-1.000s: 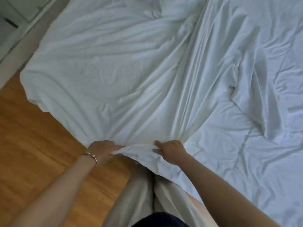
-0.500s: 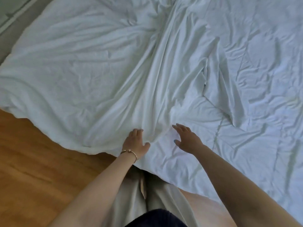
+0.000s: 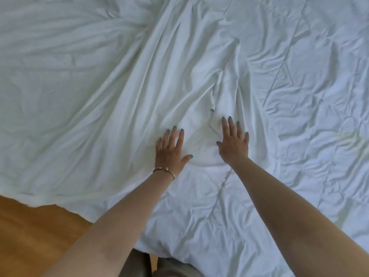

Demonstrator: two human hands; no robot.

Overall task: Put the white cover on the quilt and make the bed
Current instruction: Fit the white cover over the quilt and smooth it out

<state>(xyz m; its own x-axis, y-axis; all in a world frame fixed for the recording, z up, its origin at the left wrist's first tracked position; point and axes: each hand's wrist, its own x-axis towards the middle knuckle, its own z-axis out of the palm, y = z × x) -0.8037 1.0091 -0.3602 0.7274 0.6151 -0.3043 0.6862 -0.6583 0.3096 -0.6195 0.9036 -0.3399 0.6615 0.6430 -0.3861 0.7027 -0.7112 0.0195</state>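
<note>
Wooden floor (image 3: 36, 236) showed at the lower left, and pretty much everything else in view was bed (image 3: 299, 176), all white and wrinkled. From where I was watching, the white cover (image 3: 111, 108) was spread over the left and middle of the bed, bunched into long folds running up toward the top. Its loose edge (image 3: 211, 118) ended in a little flap right between the two hands, and its near edge hung over the side of the bed above the floor. The left hand (image 3: 171, 152) lay flat on the cover, fingers straight and spread, thumb out to the side, gripping nothing. A thin gold bracelet (image 3: 165, 170) sat on that wrist. The right hand (image 3: 233, 142) was flat too, palm down just beside the flap, fingers straight. Both had teal nails. Couldn't tell cover from quilt on the right side, honestly.
</note>
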